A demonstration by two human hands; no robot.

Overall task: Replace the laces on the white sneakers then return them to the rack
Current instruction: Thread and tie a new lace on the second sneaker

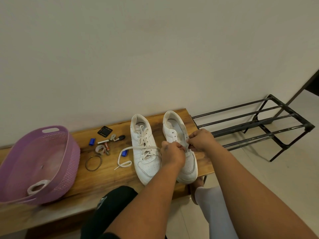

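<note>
Two white sneakers stand side by side on the wooden bench [107, 175], toes toward me. The left sneaker [145, 150] is laced. The right sneaker [174, 130] has empty eyelets near its tongue. A loose white lace [126, 157] trails leftward across the left sneaker's side onto the bench. My left hand [172, 153] pinches that lace at the right sneaker's lower eyelets. My right hand [200, 139] grips the right sneaker's eyelet flap. The fingertips of both hands meet over the shoe and hide the lace's end.
A purple plastic basket [57, 140] with a coiled white lace [37, 187] sits on the bench's left. Small items lie mid-bench: batteries, blue caps, keys, a bangle [93, 163], a black square. An empty black metal shoe rack [255, 125] stands right of the bench.
</note>
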